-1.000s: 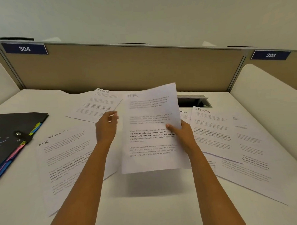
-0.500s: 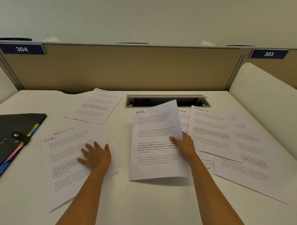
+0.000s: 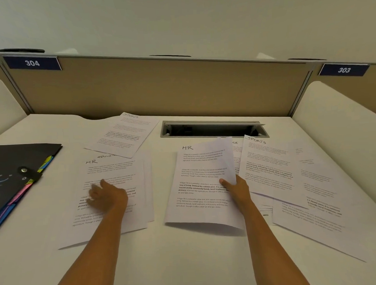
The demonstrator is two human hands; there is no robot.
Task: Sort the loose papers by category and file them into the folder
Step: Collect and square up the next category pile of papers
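My right hand (image 3: 237,190) pinches the right edge of a sheet headed HR (image 3: 200,182), held low over the desk centre with its near edge lifted. My left hand (image 3: 108,197) lies flat, fingers spread, on a small stack of papers headed HR (image 3: 111,179) at centre left. One sheet marked SPORTS (image 3: 123,135) lies at the back, another SPORTS sheet (image 3: 266,165) on overlapping papers at right. The black folder (image 3: 15,167) with coloured tabs lies closed at the far left.
The white desk (image 3: 186,253) is bounded by a tan partition (image 3: 159,90) and white side dividers. An open cable slot (image 3: 212,129) sits at the back centre. More printed sheets (image 3: 319,201) spread toward the right edge.
My left hand let go of the held HR sheet and came down flat on the left HR stack. My right hand lowered the sheet toward the desk.
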